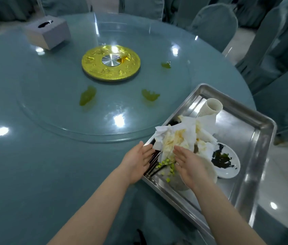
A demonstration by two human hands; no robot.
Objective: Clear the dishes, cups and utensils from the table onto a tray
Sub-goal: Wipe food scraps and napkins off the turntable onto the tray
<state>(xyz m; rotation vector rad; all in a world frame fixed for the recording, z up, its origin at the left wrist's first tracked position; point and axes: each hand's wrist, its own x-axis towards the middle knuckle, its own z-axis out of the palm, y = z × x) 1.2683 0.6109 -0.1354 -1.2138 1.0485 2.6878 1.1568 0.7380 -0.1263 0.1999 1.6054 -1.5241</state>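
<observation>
A steel tray (256,138) lies at the table's right edge. On it are crumpled, stained paper napkins (180,137), a white cup (211,107) on its side, a small white dish (228,161) with dark sauce, dark chopsticks (154,167) and green food bits. A white bowl (210,171) shows partly under my right hand. My left hand (138,161) hovers with straight fingers over the tray's left rim, above the chopsticks. My right hand (189,167) is spread over the bowl, fingertips at the napkins. Neither holds anything.
The round teal table (33,165) carries a glass turntable (69,110) with a gold centre disc (111,62). Green vegetable scraps (87,97) lie on the glass. A grey tissue box (48,31) stands at the back left. Covered chairs (214,25) ring the table.
</observation>
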